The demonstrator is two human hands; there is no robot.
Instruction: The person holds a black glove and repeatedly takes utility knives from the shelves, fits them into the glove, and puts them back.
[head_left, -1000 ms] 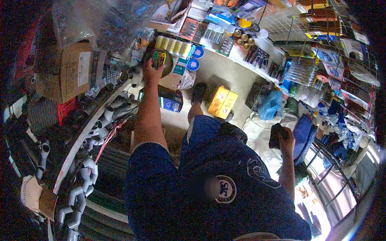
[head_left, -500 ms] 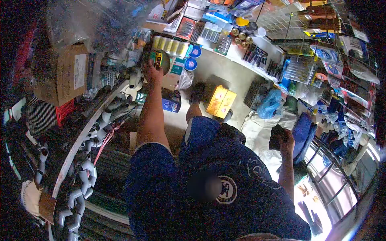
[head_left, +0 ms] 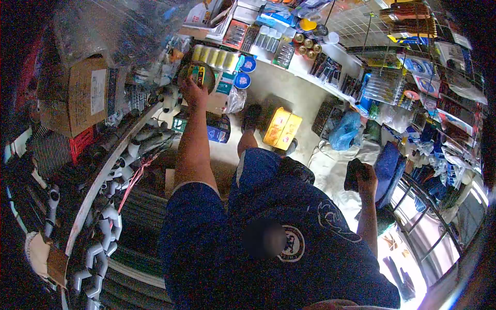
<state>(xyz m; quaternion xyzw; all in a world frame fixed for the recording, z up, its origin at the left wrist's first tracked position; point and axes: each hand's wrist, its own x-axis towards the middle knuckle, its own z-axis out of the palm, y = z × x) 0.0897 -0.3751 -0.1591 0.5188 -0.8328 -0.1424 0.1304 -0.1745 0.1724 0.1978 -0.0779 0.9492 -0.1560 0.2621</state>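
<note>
My left hand [head_left: 194, 96] reaches out at the upper left, its fingers closed on a round brownish item [head_left: 208, 78] with a green-and-yellow label. Beside that item stands a row of pale yellow rolls [head_left: 216, 57], and two blue round tins [head_left: 243, 80] lie to its right. On the right side, my right hand [head_left: 368, 179] is closed around a dark flat object [head_left: 352, 174]. Its kind is too dark to make out.
A yellow box [head_left: 282, 129] sits on the floor near my feet. Cardboard boxes [head_left: 77, 98] and grey pipe fittings [head_left: 108, 222] crowd the left. Packaged goods hang on a wire rack [head_left: 356, 26] at the upper right. A blue plastic bag [head_left: 345, 132] lies below it.
The view has shifted slightly. My left hand stays on the round item, with only a small movement up and to the left in view. The right hand keeps its dark object.
</note>
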